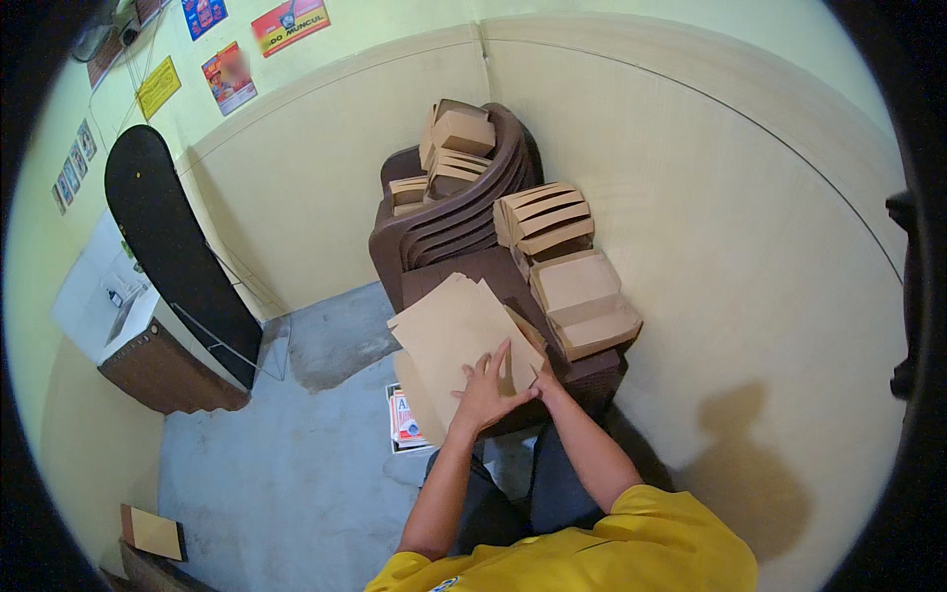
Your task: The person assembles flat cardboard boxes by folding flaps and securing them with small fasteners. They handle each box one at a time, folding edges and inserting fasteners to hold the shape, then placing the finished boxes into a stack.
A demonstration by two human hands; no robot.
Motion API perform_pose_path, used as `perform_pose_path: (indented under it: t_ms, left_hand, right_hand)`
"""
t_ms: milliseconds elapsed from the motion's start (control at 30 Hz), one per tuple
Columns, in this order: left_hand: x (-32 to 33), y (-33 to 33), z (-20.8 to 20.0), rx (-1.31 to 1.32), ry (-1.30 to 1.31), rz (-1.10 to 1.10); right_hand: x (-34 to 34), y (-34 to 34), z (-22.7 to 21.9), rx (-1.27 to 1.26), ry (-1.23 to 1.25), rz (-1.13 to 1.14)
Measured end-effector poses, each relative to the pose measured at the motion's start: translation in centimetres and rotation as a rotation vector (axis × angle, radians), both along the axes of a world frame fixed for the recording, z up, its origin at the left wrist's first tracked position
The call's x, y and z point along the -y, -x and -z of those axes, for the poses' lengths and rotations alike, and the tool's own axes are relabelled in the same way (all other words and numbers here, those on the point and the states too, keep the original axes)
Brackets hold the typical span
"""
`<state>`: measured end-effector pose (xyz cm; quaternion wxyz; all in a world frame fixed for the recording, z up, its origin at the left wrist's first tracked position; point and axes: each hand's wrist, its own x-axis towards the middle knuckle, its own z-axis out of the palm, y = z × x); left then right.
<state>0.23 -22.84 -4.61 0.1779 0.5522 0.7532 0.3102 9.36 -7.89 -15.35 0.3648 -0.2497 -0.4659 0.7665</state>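
Observation:
A flat brown cardboard box blank (pixel 449 335) lies across the dark brown seat in front of me, overhanging its near left edge. My left hand (pixel 484 393) rests on it with fingers spread. My right hand (pixel 544 381) is at the blank's right edge, gripping a raised flap there; its fingers are partly hidden by the cardboard. Right beyond the blank sits an open folded box (pixel 584 286), and behind that a stack of nested boxes (pixel 545 215).
Stacked brown plastic chairs (pixel 459 222) hold more folded boxes (pixel 464 133) in the corner. A black ironing board (pixel 173 237) leans by a white-topped cabinet (pixel 148 340) at left. Printed sheets (pixel 402 419) lie on the floor beside the seat. A wall runs along the right.

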Motion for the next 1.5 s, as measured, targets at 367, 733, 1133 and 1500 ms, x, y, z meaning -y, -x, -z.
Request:
perform_pose_path:
  t_ms: [367, 733, 1133, 1500]
  left_hand:
    - [3.6, 9.1, 2.6, -0.588, 0.029, 0.023]
    - [8.0, 12.2, 4.3, -0.584, 0.076, 0.028]
    - [7.8, 7.4, 4.1, -0.315, -0.125, 0.009]
    - [7.7, 6.5, 4.0, -0.243, -0.254, -0.032]
  right_hand:
    - [0.5, -5.1, -5.0, 0.548, -1.298, 0.159]
    - [0.5, -2.7, -6.0, 0.772, -1.572, -0.155]
    - [0.6, -1.6, -6.6, 0.586, -1.59, -0.214]
    - [1.8, -1.5, -5.9, 0.486, -1.768, -0.272]
